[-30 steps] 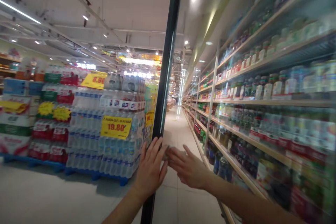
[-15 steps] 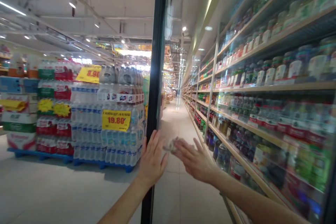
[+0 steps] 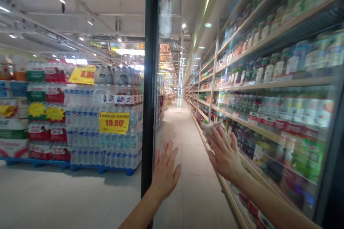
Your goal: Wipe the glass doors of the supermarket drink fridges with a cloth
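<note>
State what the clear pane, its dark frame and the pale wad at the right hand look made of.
Pane: probably glass, glossy, given its reflections. Frame: metal or plastic, smooth, from its even dark surface. Wad: likely matte cloth, from its soft crumpled edges, though blurred.

Glossy glass pane (image 3: 238,96), matt cloth (image 3: 205,128)

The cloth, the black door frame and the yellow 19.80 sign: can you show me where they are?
Cloth (image 3: 207,127): head view, on its crumpled left end.
Black door frame (image 3: 149,100): head view, about halfway up the upright bar.
Yellow 19.80 sign (image 3: 114,122): head view, on its printed price.
</note>
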`<state>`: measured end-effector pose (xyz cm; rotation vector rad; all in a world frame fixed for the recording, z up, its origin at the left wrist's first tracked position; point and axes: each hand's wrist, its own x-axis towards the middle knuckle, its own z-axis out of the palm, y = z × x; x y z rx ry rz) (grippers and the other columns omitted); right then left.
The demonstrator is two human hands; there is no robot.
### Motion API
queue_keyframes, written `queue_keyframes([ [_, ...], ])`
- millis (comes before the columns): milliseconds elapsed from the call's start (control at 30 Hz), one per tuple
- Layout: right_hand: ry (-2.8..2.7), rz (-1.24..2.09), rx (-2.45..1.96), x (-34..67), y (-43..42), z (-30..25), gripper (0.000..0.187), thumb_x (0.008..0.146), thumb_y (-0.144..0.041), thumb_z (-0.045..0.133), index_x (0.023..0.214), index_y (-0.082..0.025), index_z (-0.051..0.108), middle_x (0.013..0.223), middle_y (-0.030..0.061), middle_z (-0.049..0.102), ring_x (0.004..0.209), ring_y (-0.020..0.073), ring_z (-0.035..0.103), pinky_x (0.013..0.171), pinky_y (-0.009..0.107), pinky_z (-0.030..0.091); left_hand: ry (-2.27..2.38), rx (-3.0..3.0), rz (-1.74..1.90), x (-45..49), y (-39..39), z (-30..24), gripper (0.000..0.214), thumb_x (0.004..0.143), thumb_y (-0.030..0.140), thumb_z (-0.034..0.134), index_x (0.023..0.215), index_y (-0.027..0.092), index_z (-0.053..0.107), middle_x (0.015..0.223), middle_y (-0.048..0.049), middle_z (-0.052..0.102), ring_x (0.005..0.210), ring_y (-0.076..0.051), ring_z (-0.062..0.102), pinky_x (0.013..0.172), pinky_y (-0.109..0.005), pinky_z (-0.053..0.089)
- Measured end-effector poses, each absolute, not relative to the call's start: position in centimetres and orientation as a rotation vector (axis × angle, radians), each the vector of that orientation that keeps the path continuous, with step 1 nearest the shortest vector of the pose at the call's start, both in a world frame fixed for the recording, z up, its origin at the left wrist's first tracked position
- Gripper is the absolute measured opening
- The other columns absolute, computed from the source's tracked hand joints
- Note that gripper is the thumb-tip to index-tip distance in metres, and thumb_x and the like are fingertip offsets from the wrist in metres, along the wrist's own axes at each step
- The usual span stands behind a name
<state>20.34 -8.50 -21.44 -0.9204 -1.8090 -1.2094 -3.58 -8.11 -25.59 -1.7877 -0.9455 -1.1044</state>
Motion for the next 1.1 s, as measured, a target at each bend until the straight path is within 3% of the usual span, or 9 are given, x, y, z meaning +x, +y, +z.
queue_keyframes([
  [167,-2.090,-1.301,-0.737,22.5,-9.0,-23.3,0.046,0.081,-0.018,0.046,0.126,-0.023,0.051,0.131,0.0019,0.053,0.135,0.0194,0.026,0.114,0.045,0.003,-0.946,-1.833,-1.126,-1.5,-7.2,-25.8,0.051,0.081,0.018,0.046,0.131,0.012,0.036,0.140,-0.0170,0.039,0.137,-0.026,0.020,0.109,-0.048,0.021],
  [333,-1.686,-1.210,-1.012,22.7,-8.3,-21.0,0.044,0.083,-0.028,0.049,0.126,-0.018,0.051,0.137,0.0117,0.045,0.136,0.0264,0.022,0.111,0.052,0.007,-0.963,-1.811,-1.200,-0.2,-6.5,-25.6,0.054,0.081,0.019,0.047,0.133,0.012,0.034,0.142,-0.0180,0.035,0.138,-0.027,0.016,0.109,-0.050,0.021],
  [500,-2.074,-1.278,-0.837,23.6,-9.2,-23.7,0.046,0.083,-0.025,0.047,0.128,-0.024,0.049,0.135,0.0029,0.049,0.135,0.0193,0.024,0.113,0.046,0.001,-0.946,-1.797,-1.198,0.1,-6.6,-25.5,0.052,0.082,0.019,0.048,0.131,0.010,0.036,0.140,-0.0201,0.036,0.138,-0.028,0.015,0.109,-0.049,0.019],
  [700,-1.592,-1.216,-1.080,23.8,-8.9,-20.6,0.044,0.083,-0.027,0.048,0.125,-0.016,0.051,0.139,0.0133,0.041,0.137,0.0271,0.019,0.110,0.052,0.008,-0.882,-1.808,-1.225,1.5,-6.8,-24.6,0.054,0.083,0.020,0.047,0.134,0.010,0.033,0.141,-0.0199,0.035,0.138,-0.026,0.015,0.110,-0.049,0.015],
  [767,-1.680,-1.220,-1.057,23.8,-8.9,-21.6,0.045,0.083,-0.028,0.048,0.127,-0.017,0.050,0.139,0.0117,0.042,0.137,0.0259,0.019,0.111,0.051,0.007,-0.855,-1.833,-1.211,2.2,-6.9,-24.4,0.055,0.083,0.021,0.047,0.135,0.010,0.032,0.141,-0.0192,0.036,0.138,-0.025,0.016,0.110,-0.049,0.015],
  [900,-1.807,-1.226,-1.076,27.3,-9.6,-25.6,0.051,0.085,-0.029,0.047,0.135,-0.025,0.039,0.140,0.0064,0.041,0.135,0.0232,0.025,0.111,0.050,0.008,-0.864,-1.842,-1.172,3.0,-6.8,-24.8,0.055,0.082,0.022,0.047,0.134,0.010,0.033,0.140,-0.0187,0.037,0.138,-0.025,0.016,0.110,-0.048,0.014],
  [1033,-1.180,-1.127,-1.390,32.1,-10.1,-25.2,0.062,0.087,-0.025,0.040,0.145,-0.019,0.017,0.150,0.0157,0.016,0.136,0.0341,0.018,0.102,0.061,0.022,-0.849,-1.828,-1.168,3.2,-6.4,-25.5,0.056,0.082,0.021,0.047,0.135,0.010,0.033,0.140,-0.0193,0.038,0.138,-0.025,0.015,0.110,-0.049,0.014],
  [1100,-1.085,-1.080,-1.432,31.4,-10.1,-24.5,0.064,0.088,-0.026,0.039,0.146,-0.018,0.011,0.151,0.0169,0.010,0.137,0.0362,0.015,0.100,0.062,0.024,-0.854,-1.814,-1.190,3.4,-6.2,-25.6,0.057,0.082,0.021,0.047,0.136,0.010,0.031,0.140,-0.0199,0.036,0.138,-0.026,0.015,0.110,-0.050,0.013],
])
